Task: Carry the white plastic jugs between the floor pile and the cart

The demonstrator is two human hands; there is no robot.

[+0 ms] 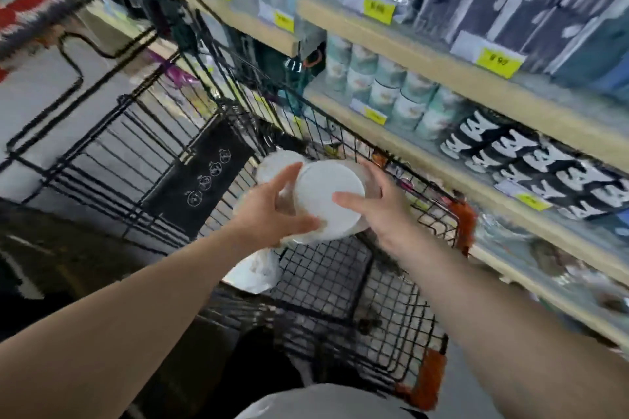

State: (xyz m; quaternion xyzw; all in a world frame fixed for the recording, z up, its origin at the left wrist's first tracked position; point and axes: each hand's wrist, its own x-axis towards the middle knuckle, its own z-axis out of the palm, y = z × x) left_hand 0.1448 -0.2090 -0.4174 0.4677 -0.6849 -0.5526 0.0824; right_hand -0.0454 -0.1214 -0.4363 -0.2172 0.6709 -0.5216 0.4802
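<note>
Above the black wire cart (340, 282), your left hand (272, 214) and right hand (377, 211) each keep a grip on the white round container (328, 199), thumbs across its flat face, fingers curled behind the rim. A second white piece (277, 163) sits just behind it, touching. Judged from this hold, keep both grips opposed and level, clear of the cart's right rim (425, 190) and the shelf (510, 85) beyond.
</note>
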